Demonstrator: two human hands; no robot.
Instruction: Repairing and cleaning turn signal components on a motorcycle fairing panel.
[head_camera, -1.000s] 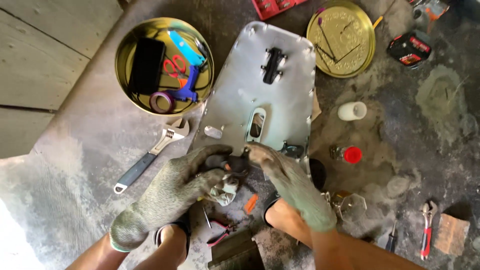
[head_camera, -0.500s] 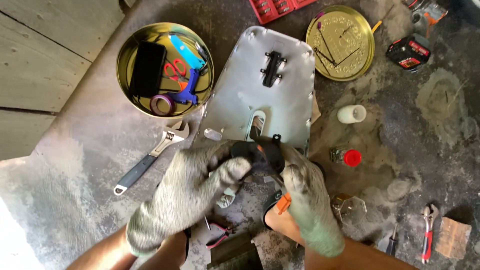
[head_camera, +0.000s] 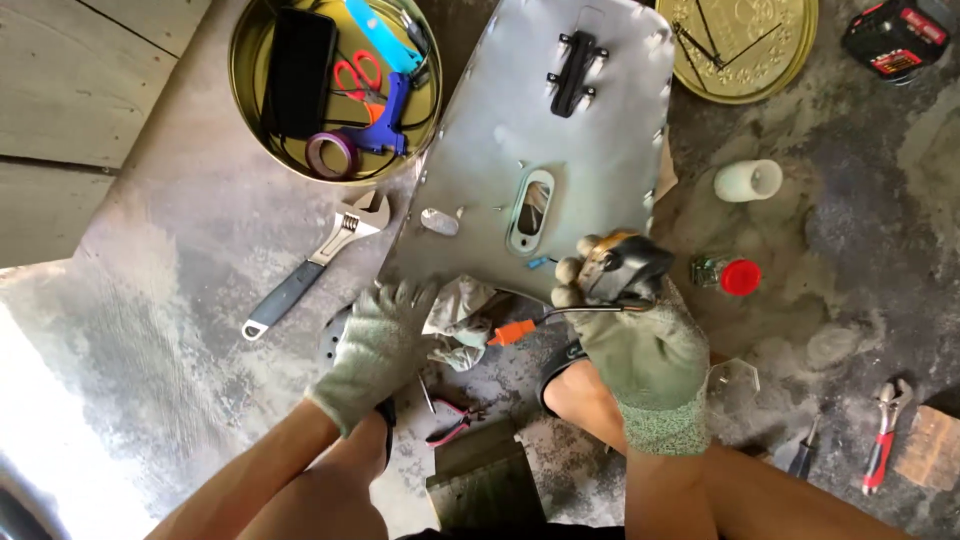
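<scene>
My right hand (head_camera: 640, 345), in a grey-green glove, grips a small black part (head_camera: 622, 262) at the near edge of a grey metal plate (head_camera: 560, 130). A thin wire runs from that part to an orange piece (head_camera: 515, 332) hanging to its left. My gloved left hand (head_camera: 385, 340) lies low beside the plate's near left corner. Its fingers are closed on a crumpled pale cloth (head_camera: 460, 312). The plate has an oval slot (head_camera: 530, 210) and a black bracket (head_camera: 575, 70).
A round tin (head_camera: 250, 110) at the back left holds a phone, scissors, tape and a blue glue gun. An adjustable wrench (head_camera: 310, 262), a gold lid (head_camera: 745, 45), a white cup (head_camera: 748, 180), a red-capped jar (head_camera: 738, 277) and pliers (head_camera: 452, 420) lie on the concrete floor.
My right hand has lifted the black part up to the plate's edge, trailing the wire. My left hand let go of the part and dropped left to the cloth.
</scene>
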